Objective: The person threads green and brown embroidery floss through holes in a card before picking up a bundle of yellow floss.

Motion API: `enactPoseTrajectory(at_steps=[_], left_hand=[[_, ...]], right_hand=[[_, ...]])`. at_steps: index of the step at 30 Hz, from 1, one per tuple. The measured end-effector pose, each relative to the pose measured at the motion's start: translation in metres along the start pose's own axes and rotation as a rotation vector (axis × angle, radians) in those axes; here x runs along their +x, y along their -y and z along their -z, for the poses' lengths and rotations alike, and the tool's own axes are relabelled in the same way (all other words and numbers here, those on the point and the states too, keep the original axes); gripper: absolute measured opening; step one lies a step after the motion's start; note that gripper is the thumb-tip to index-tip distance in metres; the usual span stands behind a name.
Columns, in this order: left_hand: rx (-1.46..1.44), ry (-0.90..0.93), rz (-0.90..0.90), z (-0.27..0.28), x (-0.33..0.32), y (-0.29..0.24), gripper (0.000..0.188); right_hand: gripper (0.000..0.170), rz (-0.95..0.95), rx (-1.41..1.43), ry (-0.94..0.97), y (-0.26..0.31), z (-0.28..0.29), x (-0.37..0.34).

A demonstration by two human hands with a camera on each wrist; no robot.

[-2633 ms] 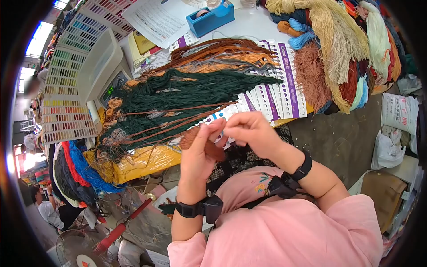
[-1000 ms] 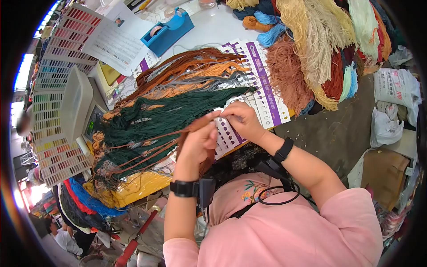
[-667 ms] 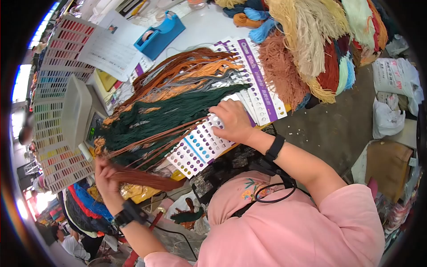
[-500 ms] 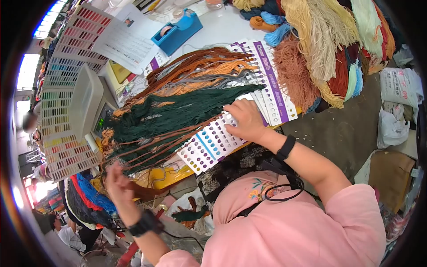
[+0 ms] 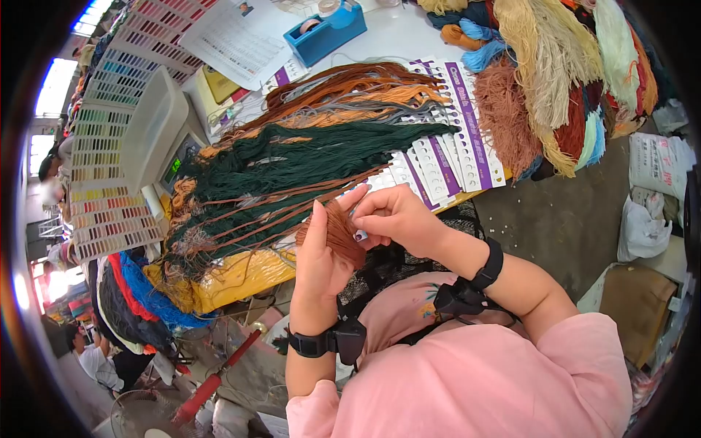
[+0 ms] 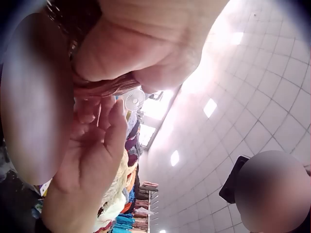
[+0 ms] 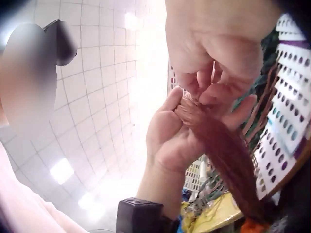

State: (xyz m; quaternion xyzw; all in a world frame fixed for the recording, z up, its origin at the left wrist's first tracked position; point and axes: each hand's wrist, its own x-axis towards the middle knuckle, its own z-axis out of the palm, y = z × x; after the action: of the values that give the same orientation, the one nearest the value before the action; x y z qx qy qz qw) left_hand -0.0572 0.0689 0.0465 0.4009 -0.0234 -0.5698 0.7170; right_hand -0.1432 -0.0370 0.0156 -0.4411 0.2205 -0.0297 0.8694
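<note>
A skein of reddish-brown thread (image 5: 342, 235) lies across my left hand (image 5: 318, 266), which holds it with the thumb sticking up. In the right wrist view the brown skein (image 7: 226, 150) hangs down from the left hand (image 7: 170, 138) toward the table's front edge. Bunched fingertips of my right hand (image 5: 401, 217) pinch the skein's upper end, close to the left fingers. Thin brown strands (image 5: 288, 196) run over a dark green thread bundle (image 5: 292, 155) just beyond the hands. White punched cards (image 5: 438, 171) with purple bands lie under the bundles.
Rust and orange threads (image 5: 350, 84) lie behind the green ones. A blue tape dispenser (image 5: 328, 36) and a scale (image 5: 157, 131) stand at the back and left. Thick hanging skeins (image 5: 544, 80) crowd the right, and a fan (image 5: 146, 416) is on the floor.
My left hand has come back from the table's left end and now has the brown skein across it. The right hand has lifted from the punched card to the skein. The head view has shifted.
</note>
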Motion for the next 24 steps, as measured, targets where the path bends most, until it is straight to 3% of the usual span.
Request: enactPoseTrajectory(at_steps=[3, 6, 9, 10, 13, 16, 19, 22, 24], left_hand=[[-0.065, 0.009, -0.017, 0.005, -0.004, 0.000, 0.048], [0.091, -0.107, -0.060, 0.007, -0.005, 0.007, 0.037], [0.031, -0.071, -0.058, 0.019, 0.002, 0.011, 0.027], [-0.015, -0.158, -0.040, 0.020, 0.003, 0.013, 0.026], [0.047, -0.200, -0.090, 0.009, 0.004, 0.014, 0.033], [0.061, -0.199, -0.081, 0.005, 0.005, 0.012, 0.032], [-0.006, -0.195, -0.070, 0.014, 0.006, 0.007, 0.020], [-0.072, -0.376, -0.045, 0.012, 0.006, 0.004, 0.018], [-0.297, -0.069, 0.044, 0.043, 0.002, -0.002, 0.017]], right_hand=[[0.008, 0.017, 0.088, 0.048, 0.000, 0.004, -0.002], [0.008, -0.021, 0.199, 0.074, 0.003, 0.007, -0.004], [0.011, -0.098, 0.233, 0.140, 0.008, 0.013, -0.007], [0.012, -0.134, 0.231, 0.171, 0.009, 0.014, -0.009], [0.011, -0.067, 0.087, 0.039, 0.008, -0.002, -0.008], [0.008, 0.033, 0.008, 0.105, -0.008, 0.002, 0.002], [0.009, 0.133, -0.009, 0.025, -0.003, 0.002, -0.001], [0.007, 0.367, -0.153, -0.021, 0.000, 0.013, -0.003], [0.010, 0.212, 0.347, 0.156, 0.023, 0.027, -0.015]])
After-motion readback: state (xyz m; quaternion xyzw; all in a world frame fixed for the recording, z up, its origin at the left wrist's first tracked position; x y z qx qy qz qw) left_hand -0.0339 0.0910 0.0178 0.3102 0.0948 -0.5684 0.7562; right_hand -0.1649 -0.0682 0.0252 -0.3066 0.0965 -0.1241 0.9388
